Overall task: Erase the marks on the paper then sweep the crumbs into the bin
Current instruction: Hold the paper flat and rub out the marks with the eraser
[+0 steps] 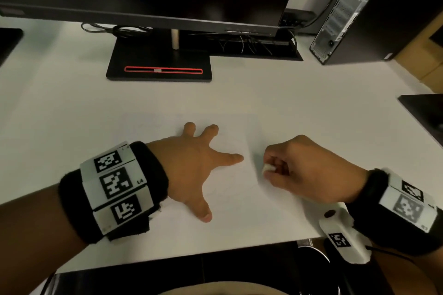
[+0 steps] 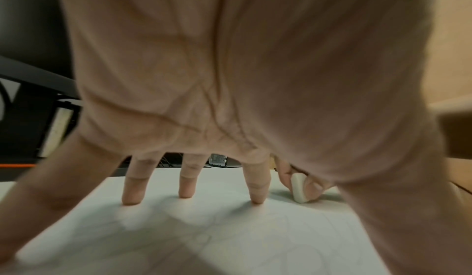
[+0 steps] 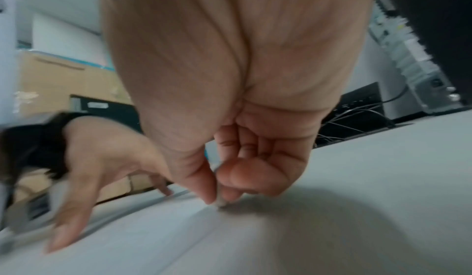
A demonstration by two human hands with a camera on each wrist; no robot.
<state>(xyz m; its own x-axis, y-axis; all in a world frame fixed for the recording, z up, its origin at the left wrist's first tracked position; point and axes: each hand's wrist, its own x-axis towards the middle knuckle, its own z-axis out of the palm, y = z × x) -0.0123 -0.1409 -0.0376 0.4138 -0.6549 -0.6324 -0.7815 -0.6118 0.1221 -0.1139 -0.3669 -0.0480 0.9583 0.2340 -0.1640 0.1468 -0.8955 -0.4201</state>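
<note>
Matt white paper [image 1: 230, 189] lies on a smooth matt desk [image 1: 287, 93].

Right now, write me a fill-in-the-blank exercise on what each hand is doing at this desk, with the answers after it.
1. The left hand presses the ____ flat on the desk with spread fingers.
2. The right hand pinches a small white ____.
3. The eraser touches the paper to the ____ of the left hand.
4. Behind both hands stands a dark ____ on a black base.

Missing words: paper; eraser; right; monitor
</note>
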